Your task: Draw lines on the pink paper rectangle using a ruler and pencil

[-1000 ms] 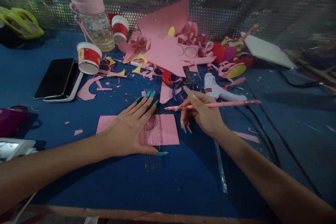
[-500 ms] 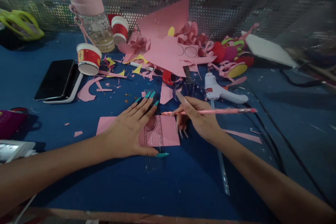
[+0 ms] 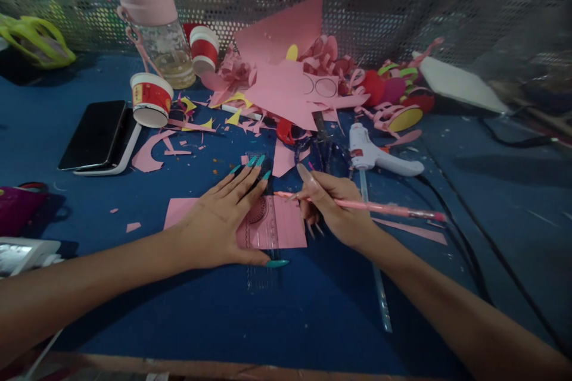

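Pinching the pink pencil (image 3: 379,207), the right hand (image 3: 344,221) aims it toward nine o'clock, at the transparent ruler (image 3: 269,229), whose long axis runs twelve to six across pink paper (image 3: 290,227) under the flat, spread left hand (image 3: 218,214).

1. We can read no word, brand or number with certainty.
2. At the centre, the clear ruler (image 3: 270,232) bears a rounded printed scale (image 3: 258,212) and edge marks; any figures are too small for us.
3. At the upper left, the nearer paper cup (image 3: 154,101) shows red marks on a yellow panel (image 3: 137,93), which we cannot read.
4. Right of centre, we see an illegible red patch (image 3: 357,153) on the glue gun (image 3: 365,146).
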`<action>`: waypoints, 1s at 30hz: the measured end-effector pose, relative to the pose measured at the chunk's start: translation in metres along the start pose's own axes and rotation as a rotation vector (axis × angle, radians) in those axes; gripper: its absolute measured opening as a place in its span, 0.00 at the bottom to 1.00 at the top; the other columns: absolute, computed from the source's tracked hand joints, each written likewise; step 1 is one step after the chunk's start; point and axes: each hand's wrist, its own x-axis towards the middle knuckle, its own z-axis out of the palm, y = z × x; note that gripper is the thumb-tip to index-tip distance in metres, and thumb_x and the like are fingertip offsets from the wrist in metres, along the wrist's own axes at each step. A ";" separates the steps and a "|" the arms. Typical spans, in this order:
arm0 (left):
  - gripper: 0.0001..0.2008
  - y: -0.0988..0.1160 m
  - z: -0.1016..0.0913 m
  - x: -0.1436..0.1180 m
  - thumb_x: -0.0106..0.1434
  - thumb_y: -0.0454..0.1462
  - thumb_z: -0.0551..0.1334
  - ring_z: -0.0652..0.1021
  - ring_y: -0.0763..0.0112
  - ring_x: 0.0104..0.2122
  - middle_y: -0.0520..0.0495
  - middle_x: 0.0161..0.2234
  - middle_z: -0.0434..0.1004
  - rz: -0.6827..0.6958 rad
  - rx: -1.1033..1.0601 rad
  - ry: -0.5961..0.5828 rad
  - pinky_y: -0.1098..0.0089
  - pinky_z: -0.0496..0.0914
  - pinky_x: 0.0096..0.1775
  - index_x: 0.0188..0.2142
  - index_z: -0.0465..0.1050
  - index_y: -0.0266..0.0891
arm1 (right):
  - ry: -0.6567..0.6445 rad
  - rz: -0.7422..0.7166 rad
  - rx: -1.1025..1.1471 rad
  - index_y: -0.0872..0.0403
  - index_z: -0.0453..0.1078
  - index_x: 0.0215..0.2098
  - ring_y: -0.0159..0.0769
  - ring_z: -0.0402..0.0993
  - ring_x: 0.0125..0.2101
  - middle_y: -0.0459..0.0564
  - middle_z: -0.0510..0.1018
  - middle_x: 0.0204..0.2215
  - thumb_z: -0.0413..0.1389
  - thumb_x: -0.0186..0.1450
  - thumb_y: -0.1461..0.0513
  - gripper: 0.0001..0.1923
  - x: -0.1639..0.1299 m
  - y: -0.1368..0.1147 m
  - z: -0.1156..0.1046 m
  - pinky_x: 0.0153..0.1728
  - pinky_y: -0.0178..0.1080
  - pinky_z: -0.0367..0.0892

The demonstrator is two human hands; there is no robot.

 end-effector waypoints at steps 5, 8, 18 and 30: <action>0.57 0.001 -0.003 0.001 0.53 0.70 0.54 0.50 0.46 0.68 0.29 0.69 0.44 -0.014 0.000 -0.036 0.49 0.49 0.65 0.68 0.48 0.31 | -0.027 -0.017 -0.055 0.54 0.63 0.23 0.26 0.67 0.14 0.42 0.69 0.14 0.47 0.70 0.46 0.25 -0.001 -0.005 0.000 0.15 0.30 0.62; 0.58 0.002 -0.004 0.002 0.52 0.70 0.54 0.50 0.46 0.68 0.29 0.69 0.44 -0.025 0.001 -0.043 0.49 0.49 0.65 0.68 0.49 0.30 | -0.040 -0.051 -0.125 0.54 0.64 0.24 0.26 0.66 0.14 0.42 0.68 0.14 0.45 0.71 0.47 0.25 -0.001 -0.007 0.000 0.16 0.31 0.60; 0.60 0.005 -0.005 0.004 0.51 0.71 0.53 0.50 0.44 0.68 0.27 0.68 0.44 -0.042 0.020 -0.060 0.47 0.50 0.65 0.67 0.51 0.27 | -0.046 -0.216 -0.333 0.53 0.60 0.21 0.24 0.60 0.16 0.41 0.63 0.15 0.43 0.73 0.51 0.25 -0.004 -0.017 0.004 0.21 0.32 0.57; 0.59 0.004 -0.005 0.002 0.51 0.71 0.53 0.50 0.45 0.68 0.28 0.68 0.45 -0.045 -0.010 -0.048 0.46 0.50 0.64 0.68 0.50 0.29 | -0.103 -0.447 -0.410 0.53 0.60 0.23 0.24 0.60 0.17 0.41 0.63 0.17 0.42 0.74 0.56 0.22 -0.005 -0.015 0.004 0.20 0.31 0.55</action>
